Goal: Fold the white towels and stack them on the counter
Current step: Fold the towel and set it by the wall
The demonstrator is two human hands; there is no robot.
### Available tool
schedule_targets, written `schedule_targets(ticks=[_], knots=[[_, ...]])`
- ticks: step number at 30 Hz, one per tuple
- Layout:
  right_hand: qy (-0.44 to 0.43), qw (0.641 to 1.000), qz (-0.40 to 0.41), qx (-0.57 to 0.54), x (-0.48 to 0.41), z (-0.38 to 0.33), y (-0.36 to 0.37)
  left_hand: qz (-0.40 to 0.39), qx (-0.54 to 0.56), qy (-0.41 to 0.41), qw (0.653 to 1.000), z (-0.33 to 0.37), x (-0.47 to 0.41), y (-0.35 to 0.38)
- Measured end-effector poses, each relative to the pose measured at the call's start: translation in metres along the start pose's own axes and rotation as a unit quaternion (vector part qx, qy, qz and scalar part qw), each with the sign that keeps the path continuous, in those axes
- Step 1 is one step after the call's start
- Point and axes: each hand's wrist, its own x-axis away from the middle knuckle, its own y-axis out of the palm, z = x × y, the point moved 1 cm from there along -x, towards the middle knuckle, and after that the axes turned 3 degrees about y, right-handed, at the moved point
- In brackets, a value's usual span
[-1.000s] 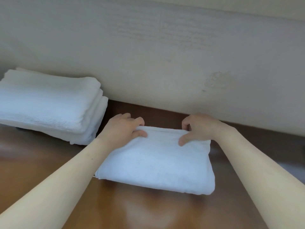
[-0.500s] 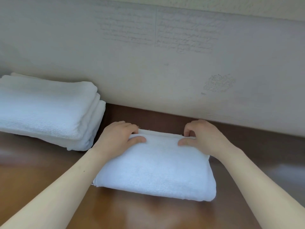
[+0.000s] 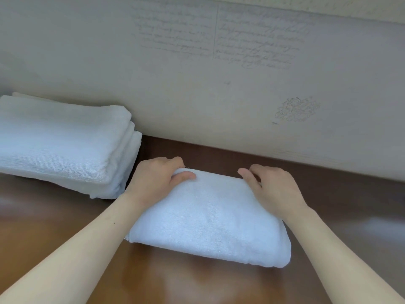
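Head view: folded towel [image 3: 210, 218] is lying at the counter [image 3: 54, 227] centre. Left hand [image 3: 156, 179] is pinching its 11 o'clock far corner, thumb on top, fingers curled behind. Right hand [image 3: 274, 187] is resting on the 1 o'clock corner, fingers half curled; closure there cannot be told. Probably squaring the far edge before lifting it toward the stack [image 3: 63, 145] at 9 o'clock.

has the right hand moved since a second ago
Yes. The right hand has slid from the far edge of the folded towel toward its right end, judged against the towel.
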Motion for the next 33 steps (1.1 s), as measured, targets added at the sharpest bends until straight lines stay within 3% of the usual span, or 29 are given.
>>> schedule_targets(ticks=[3, 6, 10, 14, 17, 19, 21, 24, 26, 30, 33], knots=[[0.031, 0.999, -0.006, -0.016, -0.011, 0.011, 0.005, -0.056, 0.000, -0.022, 0.998, -0.007, -0.006, 0.001], [0.060, 0.998, -0.022, -0.001, -0.021, 0.019, 0.021, -0.114, 0.015, -0.111, 0.987, -0.017, -0.014, 0.006], [0.059, 0.998, -0.002, 0.032, -0.023, 0.022, 0.033, -0.100, 0.048, -0.182, 0.977, -0.020, -0.011, 0.018], [0.036, 0.991, 0.013, 0.128, -0.020, 0.017, 0.033, -0.092, 0.020, -0.160, 0.983, -0.007, -0.006, 0.009], [0.023, 0.980, 0.002, 0.199, -0.020, 0.012, 0.034, -0.047, -0.008, -0.086, 0.995, 0.030, -0.003, 0.002], [0.033, 0.972, -0.013, 0.233, -0.020, 0.008, 0.031, -0.118, 0.032, -0.080, 0.989, 0.063, 0.008, 0.006], [0.048, 0.970, -0.030, 0.238, -0.022, 0.004, 0.024, -0.221, 0.000, -0.084, 0.972, 0.081, 0.021, 0.016], [0.013, 0.999, 0.031, 0.035, -0.005, -0.025, 0.011, -0.242, -0.051, -0.080, 0.966, 0.080, 0.028, 0.027], [-0.013, 0.995, 0.067, -0.071, 0.019, -0.056, 0.015, -0.227, -0.052, -0.077, 0.969, 0.079, 0.025, 0.029], [0.062, 0.994, -0.066, 0.060, 0.062, -0.079, 0.042, -0.232, -0.071, -0.044, 0.969, 0.076, 0.030, 0.030], [0.102, 0.983, -0.067, 0.136, 0.069, -0.069, 0.046, -0.212, -0.068, -0.042, 0.974, 0.070, 0.039, 0.027]])
